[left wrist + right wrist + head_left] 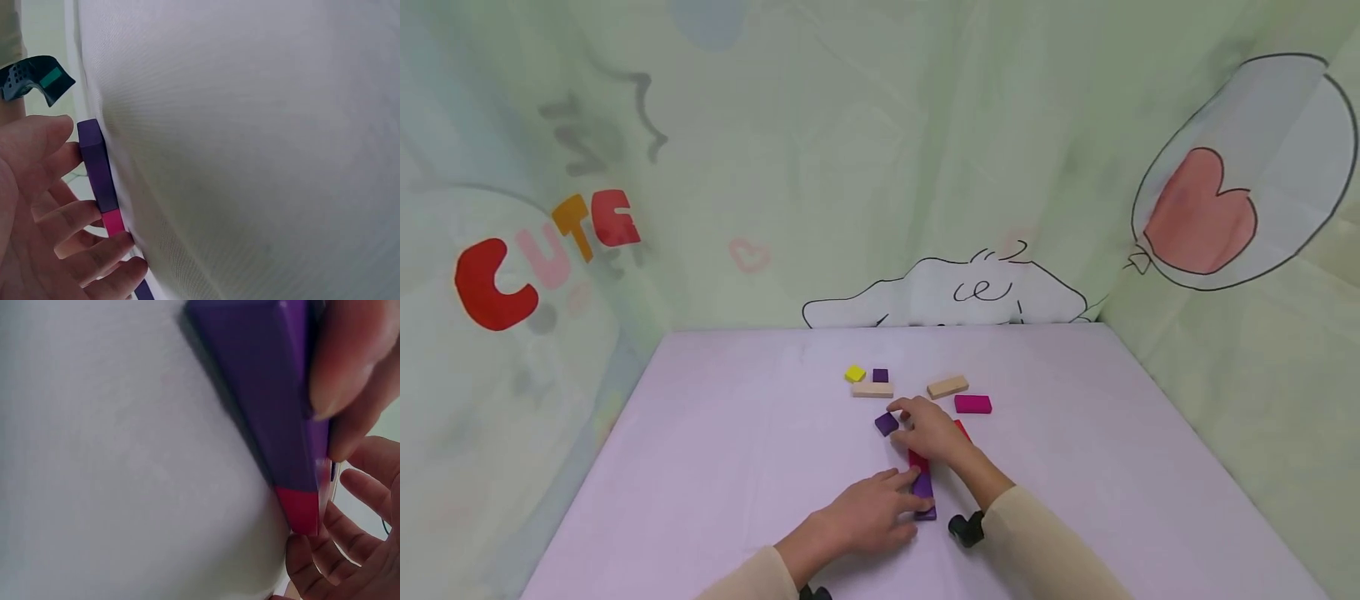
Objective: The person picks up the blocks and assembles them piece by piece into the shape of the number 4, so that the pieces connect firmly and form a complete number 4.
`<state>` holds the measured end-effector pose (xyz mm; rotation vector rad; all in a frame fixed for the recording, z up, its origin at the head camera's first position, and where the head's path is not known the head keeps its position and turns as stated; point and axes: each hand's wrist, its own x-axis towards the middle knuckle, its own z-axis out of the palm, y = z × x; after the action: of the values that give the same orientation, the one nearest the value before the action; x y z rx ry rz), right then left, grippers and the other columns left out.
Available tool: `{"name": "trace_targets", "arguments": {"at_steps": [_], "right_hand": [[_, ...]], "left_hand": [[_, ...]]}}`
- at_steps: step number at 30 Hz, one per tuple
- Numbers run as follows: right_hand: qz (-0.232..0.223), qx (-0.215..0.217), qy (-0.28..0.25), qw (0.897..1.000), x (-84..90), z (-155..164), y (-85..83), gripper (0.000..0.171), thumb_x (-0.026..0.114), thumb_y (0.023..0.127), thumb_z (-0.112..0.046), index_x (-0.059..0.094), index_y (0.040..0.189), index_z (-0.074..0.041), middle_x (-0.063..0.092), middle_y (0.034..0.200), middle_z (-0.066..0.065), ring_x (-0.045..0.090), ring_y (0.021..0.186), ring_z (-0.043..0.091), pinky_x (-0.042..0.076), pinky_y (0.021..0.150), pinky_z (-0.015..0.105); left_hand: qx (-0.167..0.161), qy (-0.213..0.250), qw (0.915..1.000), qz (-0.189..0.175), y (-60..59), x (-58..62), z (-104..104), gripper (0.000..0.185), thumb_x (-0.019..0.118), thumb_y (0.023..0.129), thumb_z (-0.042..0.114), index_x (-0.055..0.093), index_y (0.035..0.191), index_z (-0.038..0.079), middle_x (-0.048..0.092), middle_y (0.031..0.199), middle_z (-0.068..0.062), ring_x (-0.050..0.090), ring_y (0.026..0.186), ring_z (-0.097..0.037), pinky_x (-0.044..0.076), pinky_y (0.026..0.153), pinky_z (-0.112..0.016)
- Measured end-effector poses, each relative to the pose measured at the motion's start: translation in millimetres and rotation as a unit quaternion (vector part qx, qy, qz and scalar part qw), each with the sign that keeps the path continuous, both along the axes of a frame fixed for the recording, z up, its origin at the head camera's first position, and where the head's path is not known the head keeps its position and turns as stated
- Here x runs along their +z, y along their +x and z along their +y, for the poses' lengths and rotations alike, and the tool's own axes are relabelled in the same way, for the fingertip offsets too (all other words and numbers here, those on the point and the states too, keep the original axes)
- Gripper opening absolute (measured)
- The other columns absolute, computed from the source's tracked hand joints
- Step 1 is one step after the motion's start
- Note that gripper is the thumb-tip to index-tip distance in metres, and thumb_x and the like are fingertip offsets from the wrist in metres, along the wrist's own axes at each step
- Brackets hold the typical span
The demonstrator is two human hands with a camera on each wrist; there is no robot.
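I watched both hands working over the pale lilac tabletop (pixel 715 433), where a short line of flat wooden blocks lay end to end. My left hand (pixel 861 517) rested with fingers loosely extended, their tips touching the side of the long purple wooden block (pixel 923 487) at the near end of the line; the left wrist view showed those fingers (pixel 75 219) lying against that purple block (pixel 97 169) and the pink-red block (pixel 113 222) butted to it. My right hand (pixel 928 429) reached just beyond, fingertips pinching a small purple square block (pixel 886 423) at the far end, with a fingertip (pixel 340 362) pressed on a purple face in the right wrist view. The red rectangular block (pixel 918 459) sat between the hands, partly covered. Beyond the right hand lay a magenta block (pixel 973 404), two plain beige wooden bars (pixel 947 387) (pixel 872 389), a yellow square (pixel 854 373) and another purple square (pixel 880 375). I judged the risk to be sideways pressure: the left fingers could nudge the blocks out of line, and the right wrist could sweep the covered red piece.
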<state>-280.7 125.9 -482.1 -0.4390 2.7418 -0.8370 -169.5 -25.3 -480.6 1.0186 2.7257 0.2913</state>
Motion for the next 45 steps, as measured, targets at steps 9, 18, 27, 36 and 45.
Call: {"name": "trace_targets", "arguments": {"at_steps": [9, 18, 27, 36, 45], "right_hand": [[0.005, 0.006, 0.011, 1.0, -1.2, -6, -1.3, 0.042, 0.077, 0.091, -0.018, 0.069, 0.131, -0.022, 0.066, 0.119, 0.008, 0.062, 0.1, 0.022, 0.058, 0.09, 0.046], [0.001, 0.001, 0.035, 0.999, -2.5, -9, -2.4, 0.043, 0.076, 0.091, -0.018, 0.07, 0.132, -0.028, 0.064, 0.116, 0.008, 0.061, 0.095, 0.022, 0.06, 0.085, 0.043], [0.004, 0.003, 0.049, 0.999, -1.9, -11, -2.7, 0.041, 0.076, 0.091, -0.017, 0.071, 0.13, -0.028, 0.062, 0.116, 0.008, 0.059, 0.091, 0.021, 0.059, 0.08, 0.038], [0.01, 0.005, 0.059, 0.998, 0.6, -11, -2.0, 0.036, 0.078, 0.09, -0.018, 0.072, 0.125, -0.025, 0.062, 0.114, 0.008, 0.059, 0.09, 0.02, 0.059, 0.08, 0.037], [0.017, 0.01, 0.049, 0.999, -0.5, -8, -3.0, 0.032, 0.081, 0.088, -0.02, 0.073, 0.12, -0.022, 0.063, 0.113, 0.008, 0.06, 0.092, 0.02, 0.059, 0.084, 0.04]], "left_hand": [[0.0, 0.012, 0.9999, 0.011, 1.1, -4.4, -4, 0.041, 0.063, 0.101, 0.037, 0.064, 0.142, 0.034, 0.045, 0.162, -0.005, 0.05, 0.145, -0.026, 0.043, 0.118, -0.037], [-0.007, 0.016, 0.9997, 0.015, 5.4, 3.4, -3, 0.041, 0.063, 0.1, 0.035, 0.066, 0.141, 0.032, 0.048, 0.16, -0.007, 0.05, 0.145, -0.025, 0.042, 0.119, -0.036], [-0.008, 0.017, 0.9996, 0.023, 5.0, 3.1, -2, 0.04, 0.064, 0.1, 0.035, 0.067, 0.139, 0.032, 0.05, 0.158, -0.006, 0.051, 0.144, -0.023, 0.043, 0.118, -0.035], [-0.009, 0.014, 0.9996, 0.021, 2.7, 0.7, -2, 0.04, 0.064, 0.1, 0.037, 0.066, 0.139, 0.033, 0.05, 0.159, -0.004, 0.05, 0.144, -0.023, 0.043, 0.118, -0.035], [-0.008, 0.009, 0.9996, 0.025, 3.0, 0.2, -2, 0.04, 0.065, 0.099, 0.037, 0.066, 0.14, 0.035, 0.05, 0.159, -0.003, 0.051, 0.143, -0.024, 0.044, 0.117, -0.035]]}}
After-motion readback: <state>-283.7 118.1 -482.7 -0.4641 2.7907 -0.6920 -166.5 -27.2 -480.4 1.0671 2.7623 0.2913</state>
